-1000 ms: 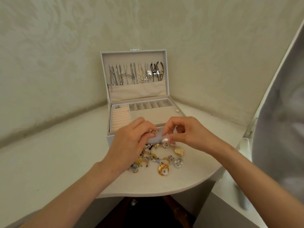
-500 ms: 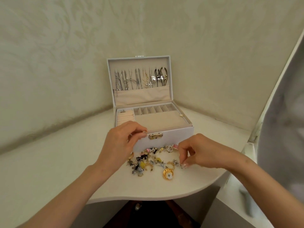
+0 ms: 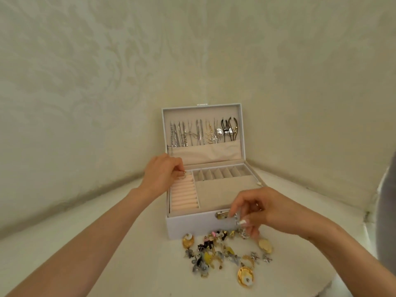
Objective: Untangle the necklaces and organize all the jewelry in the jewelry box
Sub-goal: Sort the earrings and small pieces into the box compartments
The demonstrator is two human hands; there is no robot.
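White jewelry box (image 3: 188, 224), beige-lined: open on the white table (image 3: 107, 243), lid upright.
Left hand (image 3: 160, 174): at the box's back left corner, fingertips pinching a small gold ring (image 3: 182, 173) above the pink ring rolls (image 3: 184, 196).
Silver and black necklaces (image 3: 203, 133): hanging inside the box's lid.
Mixed gold and coloured jewelry pile (image 3: 222, 254): just before the box's front.
Right hand (image 3: 267, 211): at the box's front right, fingers pinching a sparkly silver piece (image 3: 244, 233).

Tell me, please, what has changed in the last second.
The left hand carried a small ring from the front edge of the box back to the far end of the pink ring rolls. The right hand dropped to the loose pile, pinched a sparkly piece and raised it. The box and hung necklaces stayed put.
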